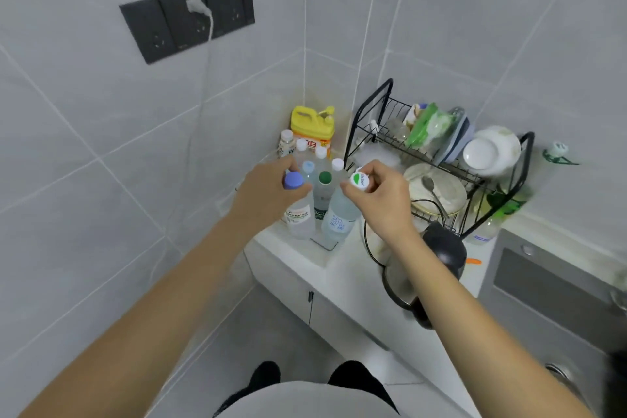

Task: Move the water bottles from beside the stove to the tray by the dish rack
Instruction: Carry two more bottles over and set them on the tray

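Observation:
Several clear water bottles stand bunched on a clear tray point(326, 244) at the counter's left end, left of the black dish rack point(373, 105). My left hand point(263, 195) grips the neck of a bottle with a purple cap point(293, 180). My right hand point(385, 200) pinches the top of a bottle with a white and green cap point(359, 180); its label point(337, 224) faces me. Between them stands a green-capped bottle point(325, 177). One more bottle point(483, 231) stands on the counter behind the rack's right leg.
A yellow detergent jug point(312, 127) sits in the corner behind the tray. The rack holds bowls, a plate with a spoon and bagged items. A black kettle point(437, 248) stands under my right forearm. A grey stove surface point(549, 278) lies at right. A plugged wall socket point(190, 15) hangs upper left.

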The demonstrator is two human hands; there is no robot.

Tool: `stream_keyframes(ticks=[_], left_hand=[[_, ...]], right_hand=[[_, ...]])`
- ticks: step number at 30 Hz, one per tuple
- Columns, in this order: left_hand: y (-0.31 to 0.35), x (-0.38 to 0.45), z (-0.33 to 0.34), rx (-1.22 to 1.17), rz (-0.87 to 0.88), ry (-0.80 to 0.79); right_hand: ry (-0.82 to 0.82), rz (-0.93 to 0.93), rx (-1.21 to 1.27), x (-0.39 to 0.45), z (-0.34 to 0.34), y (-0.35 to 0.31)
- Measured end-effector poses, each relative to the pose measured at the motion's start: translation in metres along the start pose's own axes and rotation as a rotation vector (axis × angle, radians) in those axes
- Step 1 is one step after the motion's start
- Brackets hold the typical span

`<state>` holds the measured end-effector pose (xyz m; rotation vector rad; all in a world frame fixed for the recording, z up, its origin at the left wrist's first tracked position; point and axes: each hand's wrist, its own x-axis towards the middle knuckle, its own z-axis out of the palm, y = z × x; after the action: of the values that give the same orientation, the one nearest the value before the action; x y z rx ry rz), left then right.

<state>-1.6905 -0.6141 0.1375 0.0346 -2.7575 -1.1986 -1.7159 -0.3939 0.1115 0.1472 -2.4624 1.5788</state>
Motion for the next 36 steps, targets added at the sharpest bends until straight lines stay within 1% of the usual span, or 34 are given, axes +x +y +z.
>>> stream_keyframes(ticks=[6,11,13,16,20,22,27,32,36], left_hand=[[-0.024,0.060,0.028,0.030,0.016,-0.089],[-0.057,0.097,0.050,0.081,0.020,-0.212],[-0.068,0.106,0.059,0.087,0.028,-0.275],[-0.084,0.122,0.072,0.060,0.029,-0.401],[-0.097,0.138,0.085,0.102,0.095,-0.578],[-0.099,0.143,0.090,0.110,0.137,-0.628],[-0.107,0.142,0.103,0.153,0.225,-0.660],[-0.112,0.135,0.112,0.157,0.247,-0.640],[-0.114,0.135,0.112,0.159,0.264,-0.632]], right_hand=[[-0.040,0.050,-0.035,0.039,0.021,0.036],[-0.060,0.158,-0.154,0.040,0.040,0.069],[-0.063,0.204,-0.198,0.035,0.046,0.079],[-0.018,0.277,-0.248,0.032,0.060,0.087],[0.015,0.348,-0.333,0.030,0.079,0.087],[0.022,0.377,-0.359,0.031,0.086,0.086],[0.035,0.436,-0.431,0.028,0.094,0.086],[0.021,0.461,-0.485,0.015,0.096,0.094],[0.043,0.465,-0.499,0.008,0.101,0.096]])
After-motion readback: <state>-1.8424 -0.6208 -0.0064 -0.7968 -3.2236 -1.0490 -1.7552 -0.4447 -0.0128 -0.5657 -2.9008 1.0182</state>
